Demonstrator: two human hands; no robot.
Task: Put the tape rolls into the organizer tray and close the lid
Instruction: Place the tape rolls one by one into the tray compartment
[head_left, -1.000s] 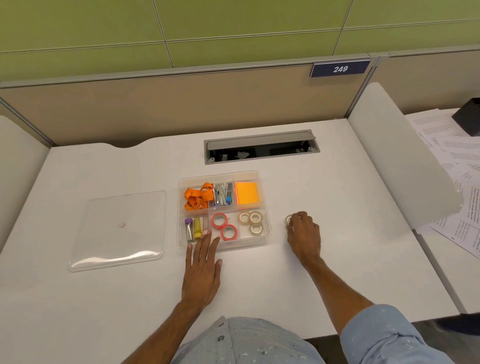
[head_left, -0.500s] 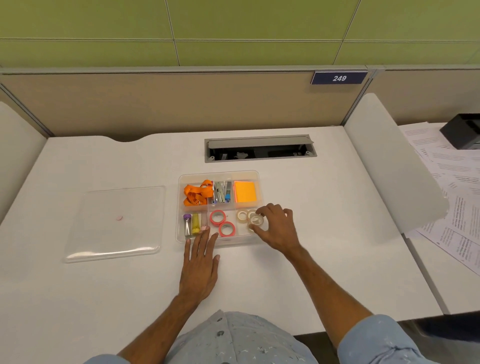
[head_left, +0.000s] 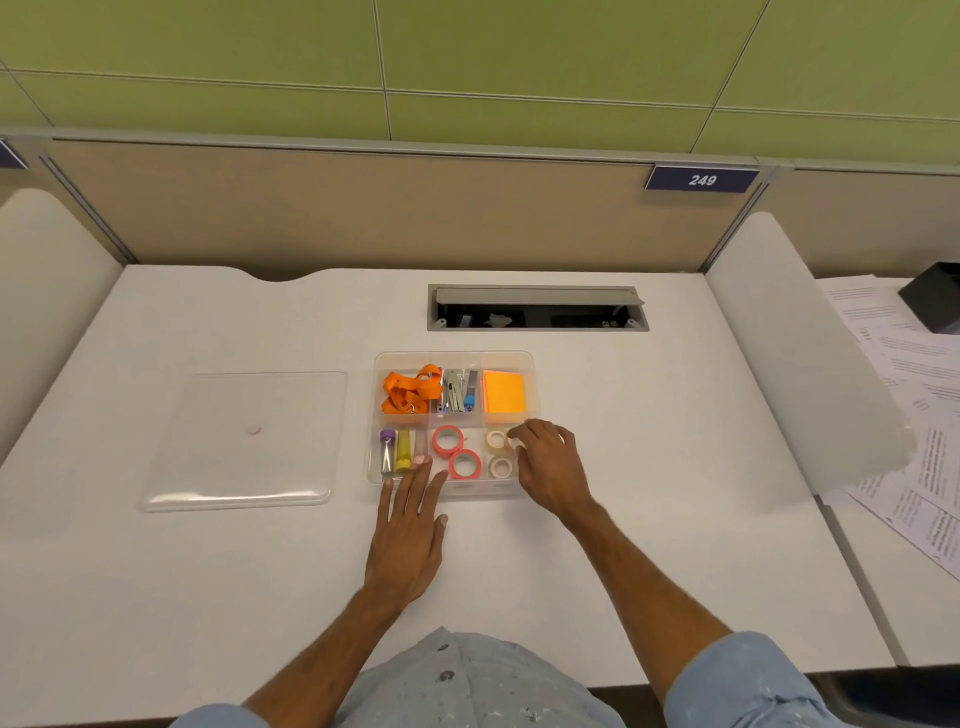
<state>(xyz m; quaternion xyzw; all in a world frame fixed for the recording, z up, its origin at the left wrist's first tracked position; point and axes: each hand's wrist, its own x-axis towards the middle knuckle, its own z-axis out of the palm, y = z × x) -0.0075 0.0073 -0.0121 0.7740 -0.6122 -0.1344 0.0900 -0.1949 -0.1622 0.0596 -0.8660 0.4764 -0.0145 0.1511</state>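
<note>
A cream tape roll is pinched between the fingertips of the right hand, low over the near-right compartment of the organizer tray. Two other cream rolls are already seen in that compartment, and two pink rolls lie in the near-middle one. The left hand is laid flat and relaxed, nothing grasped, with its fingertips over the tray's near wall, where it appears to steady the tray.

The roll is best lowered flat into the free space beside the other cream rolls before the pinch is eased, so that it is not left propped on a divider, which could keep the lid from seating. The tray should be kept braced by the left hand meanwhile.

The clear lid lies flat on the desk to the left of the tray, well apart; the closing step has not yet been started.
</note>
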